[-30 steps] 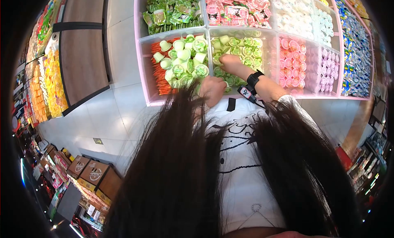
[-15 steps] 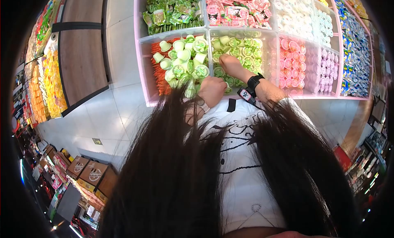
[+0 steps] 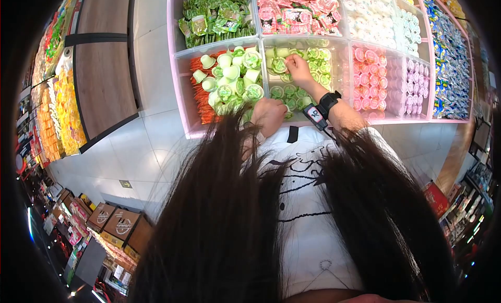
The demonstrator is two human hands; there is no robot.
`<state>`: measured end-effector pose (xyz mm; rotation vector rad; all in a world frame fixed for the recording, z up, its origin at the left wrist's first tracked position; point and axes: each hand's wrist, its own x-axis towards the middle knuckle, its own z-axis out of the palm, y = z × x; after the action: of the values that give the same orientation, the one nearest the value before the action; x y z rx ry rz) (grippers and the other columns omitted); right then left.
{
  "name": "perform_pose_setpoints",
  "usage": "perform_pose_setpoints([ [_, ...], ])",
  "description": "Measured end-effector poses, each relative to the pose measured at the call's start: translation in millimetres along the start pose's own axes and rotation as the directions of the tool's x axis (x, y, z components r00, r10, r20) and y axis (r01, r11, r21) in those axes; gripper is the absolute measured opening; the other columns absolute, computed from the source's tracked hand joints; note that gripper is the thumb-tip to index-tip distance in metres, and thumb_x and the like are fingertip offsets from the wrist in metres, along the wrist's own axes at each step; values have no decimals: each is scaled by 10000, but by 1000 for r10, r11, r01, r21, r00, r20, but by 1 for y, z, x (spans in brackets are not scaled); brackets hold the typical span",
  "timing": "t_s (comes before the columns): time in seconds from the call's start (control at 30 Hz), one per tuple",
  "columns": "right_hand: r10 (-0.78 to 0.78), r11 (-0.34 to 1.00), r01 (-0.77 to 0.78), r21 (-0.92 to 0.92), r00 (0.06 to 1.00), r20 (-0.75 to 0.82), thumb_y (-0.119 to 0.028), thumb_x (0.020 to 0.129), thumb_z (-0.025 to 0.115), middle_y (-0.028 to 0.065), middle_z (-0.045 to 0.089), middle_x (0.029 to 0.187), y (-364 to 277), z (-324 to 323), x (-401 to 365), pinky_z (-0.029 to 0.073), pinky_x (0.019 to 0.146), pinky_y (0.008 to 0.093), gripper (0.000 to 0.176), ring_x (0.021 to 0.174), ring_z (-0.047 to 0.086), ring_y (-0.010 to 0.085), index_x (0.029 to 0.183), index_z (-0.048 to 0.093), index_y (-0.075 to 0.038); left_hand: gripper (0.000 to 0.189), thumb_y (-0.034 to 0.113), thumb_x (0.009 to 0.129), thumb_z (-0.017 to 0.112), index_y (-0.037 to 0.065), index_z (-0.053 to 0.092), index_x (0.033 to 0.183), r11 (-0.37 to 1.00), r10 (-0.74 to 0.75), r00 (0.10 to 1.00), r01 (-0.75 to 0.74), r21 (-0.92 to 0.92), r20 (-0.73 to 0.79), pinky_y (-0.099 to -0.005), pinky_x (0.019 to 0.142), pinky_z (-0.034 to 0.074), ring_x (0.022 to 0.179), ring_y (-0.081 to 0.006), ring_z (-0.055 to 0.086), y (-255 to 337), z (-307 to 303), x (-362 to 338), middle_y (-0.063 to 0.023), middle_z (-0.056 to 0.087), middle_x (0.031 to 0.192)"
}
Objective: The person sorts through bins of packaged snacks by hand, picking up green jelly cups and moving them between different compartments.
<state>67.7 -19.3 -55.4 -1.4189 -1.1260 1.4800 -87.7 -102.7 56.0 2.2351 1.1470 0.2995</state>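
My right hand (image 3: pixel 299 72), with a black band on its wrist, is over the middle front compartment. Its fingers pinch a green jelly cup (image 3: pixel 278 66) by the edge, above rows of similar green cups (image 3: pixel 317 66). My left hand (image 3: pixel 267 115) rests by the front end of the clear divider (image 3: pixel 264 76), fingers curled; what they hold, if anything, is hidden. To its left, a heap of loose pale-green jelly cups (image 3: pixel 231 72) lies over red packets (image 3: pixel 207 107) in the left front compartment.
Behind are compartments of green packets (image 3: pixel 216 16), pink packets (image 3: pixel 297 15) and white cups (image 3: pixel 368 18). Pink cups (image 3: pixel 369 76) and purple cups (image 3: pixel 417 84) stand to the right. The bin has a pink rim (image 3: pixel 182 112). Cardboard boxes (image 3: pixel 121 223) sit at lower left.
My right hand has moved up and slightly right, and a green jelly cup now shows at its fingertips. My left hand has stayed nearly in place. The view has shifted slightly.
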Motion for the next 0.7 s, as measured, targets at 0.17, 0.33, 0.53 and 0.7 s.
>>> perform_pose_setpoints([
  [0.17, 98, 994, -99, 54, 995, 6, -105, 838, 524, 36, 516, 666, 5, -3, 6, 431, 513, 229, 116, 559, 522, 103, 858, 492, 5, 53, 142, 684, 584, 99, 610, 666, 1000, -2, 1000, 2, -4, -2, -336, 609, 401, 670, -205, 548, 2, -2, 1, -27, 551, 648],
  [0.33, 211, 977, -208, -35, 956, 202, -102, 843, 523, 28, 524, 663, 13, -15, 4, 443, 533, 222, 99, 565, 529, 99, 853, 495, -7, 51, 134, 676, 581, 95, 609, 658, 1000, 4, 1000, -5, -14, -31, -340, 605, 408, 658, -213, 549, 1, 0, 0, -30, 553, 643],
  [0.53, 337, 941, -323, -96, 898, 282, -133, 833, 540, 34, 543, 665, 24, -8, -4, 459, 515, 234, 122, 551, 532, 101, 849, 502, -18, 53, 134, 675, 576, 95, 608, 659, 1000, 6, 999, -7, -18, -39, -343, 605, 410, 655, -216, 550, 1, 0, 1, -32, 556, 645],
  [0.7, 419, 893, -360, -270, 883, 210, -123, 794, 540, 79, 564, 646, 23, 4, -8, 467, 477, 277, 111, 554, 592, 166, 826, 524, -18, 52, 133, 677, 573, 95, 607, 668, 1000, 2, 1000, -2, 0, -22, -346, 606, 410, 655, -217, 552, 0, 2, 0, -34, 556, 646],
])
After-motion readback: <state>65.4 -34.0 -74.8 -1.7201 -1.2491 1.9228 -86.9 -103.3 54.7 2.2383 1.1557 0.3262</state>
